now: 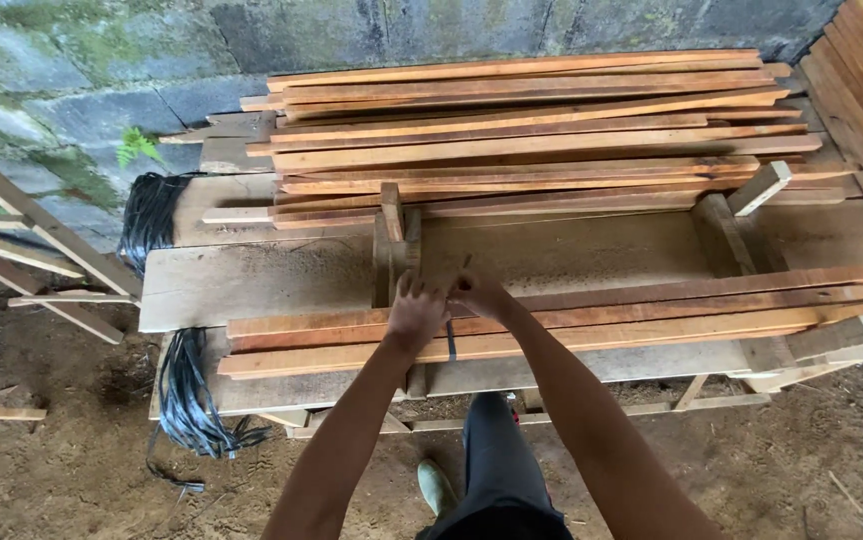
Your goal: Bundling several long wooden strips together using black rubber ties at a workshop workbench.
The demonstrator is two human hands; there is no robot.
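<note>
A bundle of long, thin reddish-orange wooden slats point(591, 320) lies flat along the near edge of the desk point(251, 280), its ends roughly aligned at the left and running off to the right. A narrow dark strap point(450, 340), apparently plastic, hangs over the bundle's front near its left end.

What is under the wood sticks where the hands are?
Under the near bundle of slats lies a wide grey workbench board. A dark strap hangs below both hands. How it passes beneath the slats is hidden.
</note>
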